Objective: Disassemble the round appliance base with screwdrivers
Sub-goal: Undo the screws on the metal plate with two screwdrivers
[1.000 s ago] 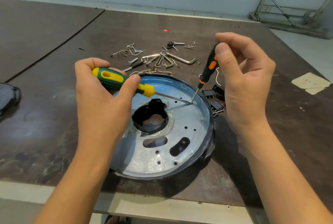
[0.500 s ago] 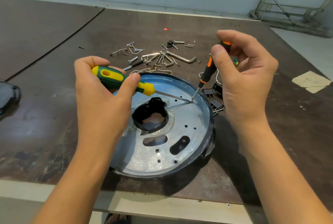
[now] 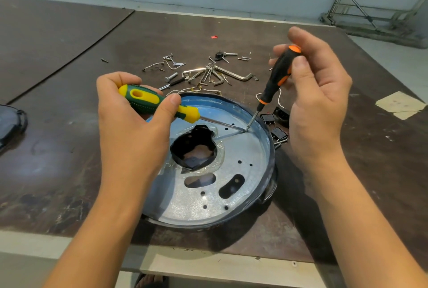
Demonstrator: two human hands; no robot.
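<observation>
The round appliance base (image 3: 234,185), a silver metal disc with a dark rim and a black central opening, lies on the table near its front edge. My left hand (image 3: 132,125) grips a green and yellow screwdriver (image 3: 159,104), whose shaft runs right across the disc. My right hand (image 3: 317,93) pinches a slim black and orange screwdriver (image 3: 278,77) held steeply. Both tips meet at one spot (image 3: 247,128) by the disc's right inner rim.
Loose screws, bolts and hex keys (image 3: 208,72) are scattered behind the base. Small black parts (image 3: 276,123) lie right of the rim. A dark object (image 3: 11,123) sits at the left edge. A tape patch (image 3: 399,104) is on the right of the table.
My right hand's fingers have shifted on the black and orange handle, and its orange cap now shows. The left hand and both tips stay where they were.
</observation>
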